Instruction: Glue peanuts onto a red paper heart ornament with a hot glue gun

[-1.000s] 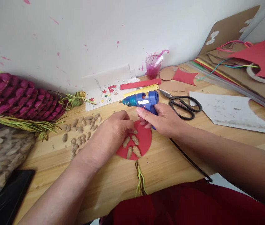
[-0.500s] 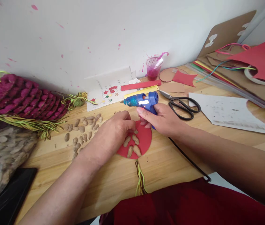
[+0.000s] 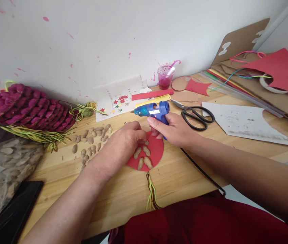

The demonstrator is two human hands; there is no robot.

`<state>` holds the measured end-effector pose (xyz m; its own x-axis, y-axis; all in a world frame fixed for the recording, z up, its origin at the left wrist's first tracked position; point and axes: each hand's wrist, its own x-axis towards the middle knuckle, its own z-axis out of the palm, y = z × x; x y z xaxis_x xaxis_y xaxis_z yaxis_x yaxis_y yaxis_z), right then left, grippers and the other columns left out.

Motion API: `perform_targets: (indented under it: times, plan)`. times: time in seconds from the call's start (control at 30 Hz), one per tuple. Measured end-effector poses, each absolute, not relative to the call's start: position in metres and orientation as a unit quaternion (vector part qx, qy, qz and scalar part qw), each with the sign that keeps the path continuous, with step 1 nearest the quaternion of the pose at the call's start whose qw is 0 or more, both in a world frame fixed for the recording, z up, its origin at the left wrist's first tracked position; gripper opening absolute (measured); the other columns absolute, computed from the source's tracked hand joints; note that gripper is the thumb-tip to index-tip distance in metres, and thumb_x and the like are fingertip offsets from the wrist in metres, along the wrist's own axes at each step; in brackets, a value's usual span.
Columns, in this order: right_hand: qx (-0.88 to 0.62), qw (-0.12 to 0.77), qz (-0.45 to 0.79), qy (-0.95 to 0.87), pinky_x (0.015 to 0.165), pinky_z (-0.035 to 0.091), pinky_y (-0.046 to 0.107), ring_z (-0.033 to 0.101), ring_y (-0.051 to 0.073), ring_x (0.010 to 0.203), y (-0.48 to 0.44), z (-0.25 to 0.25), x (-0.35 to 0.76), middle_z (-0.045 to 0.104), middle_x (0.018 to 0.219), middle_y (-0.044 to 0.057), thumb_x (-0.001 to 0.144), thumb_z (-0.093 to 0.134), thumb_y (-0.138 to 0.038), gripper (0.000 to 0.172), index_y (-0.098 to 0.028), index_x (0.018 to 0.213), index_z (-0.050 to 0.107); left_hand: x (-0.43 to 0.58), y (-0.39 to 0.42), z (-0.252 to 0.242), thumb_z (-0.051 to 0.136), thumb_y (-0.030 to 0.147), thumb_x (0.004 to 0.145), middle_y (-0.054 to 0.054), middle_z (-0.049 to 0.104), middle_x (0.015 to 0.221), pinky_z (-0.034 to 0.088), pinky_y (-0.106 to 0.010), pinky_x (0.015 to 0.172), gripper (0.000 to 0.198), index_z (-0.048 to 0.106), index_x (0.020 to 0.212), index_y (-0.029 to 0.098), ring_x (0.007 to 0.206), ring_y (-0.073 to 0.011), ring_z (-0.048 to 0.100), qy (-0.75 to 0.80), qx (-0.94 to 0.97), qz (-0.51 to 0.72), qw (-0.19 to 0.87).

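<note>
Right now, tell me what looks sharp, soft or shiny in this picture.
Head view: the glue gun and scissors are fairly crisp; head view: the bag of peanuts at lower left is softer, with a pale sheen on its plastic; head view: wide-lens stretching shows toward the edges.

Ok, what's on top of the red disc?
Four peanuts show plainly on the red disc, a fifth partly, beside the left hand. That hand covers the disc's upper left; anything beneath it can't be seen.
</note>
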<state>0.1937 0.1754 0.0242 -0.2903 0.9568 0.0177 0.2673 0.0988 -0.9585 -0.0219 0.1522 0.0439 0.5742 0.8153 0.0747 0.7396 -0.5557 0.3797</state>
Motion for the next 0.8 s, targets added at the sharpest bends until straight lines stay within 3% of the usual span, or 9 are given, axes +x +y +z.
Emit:
perform_targets:
  times: [0.37,0.53,0.63,0.8]
  plan:
    - [-0.470,0.368,0.525,-0.606,0.059,0.061,0.026,0.072,0.017,0.070,0.176,0.027,0.191,0.072,0.077,0.004,0.090,0.070,-0.066,0.048,-0.019,0.085,0.068,-0.022,0.153,0.051,0.051,0.010,0.094,-0.004,0.067,0.094,0.051,-0.026,0.069,0.030,0.077,0.085,0.021,0.078,-0.0141,0.064,0.448,0.868,0.117,0.179]
    - [-0.486,0.362,0.548,-0.577,0.058,0.062,0.023,0.071,0.015,0.069,0.175,0.036,0.189,0.070,0.073,0.003,0.093,0.072,-0.055,0.039,-0.018,0.083,0.068,-0.025,0.153,0.066,0.053,0.009,0.092,-0.005,0.073,0.106,0.054,-0.030,0.081,0.034,0.079,0.107,0.022,0.086,-0.0168,0.068,0.465,0.859,0.147,0.152]
    - [-0.485,0.362,0.563,-0.563,0.057,0.062,0.021,0.072,0.015,0.070,0.175,0.038,0.189,0.070,0.074,0.004,0.095,0.072,-0.050,0.034,-0.018,0.083,0.067,-0.027,0.147,0.081,0.059,0.018,0.093,-0.005,0.075,0.097,0.052,-0.032,0.081,0.020,0.079,0.096,0.020,0.085,-0.0190,0.068,0.537,0.817,0.176,0.119]
    - [-0.481,0.362,0.570,-0.559,0.058,0.063,0.021,0.073,0.014,0.072,0.175,0.036,0.190,0.073,0.081,0.004,0.095,0.073,-0.050,0.033,-0.018,0.087,0.068,-0.022,0.134,0.089,0.066,0.027,0.091,-0.003,0.077,0.082,0.045,-0.032,0.070,0.013,0.075,0.083,0.022,0.076,-0.0211,0.068,0.643,0.742,0.049,0.184]
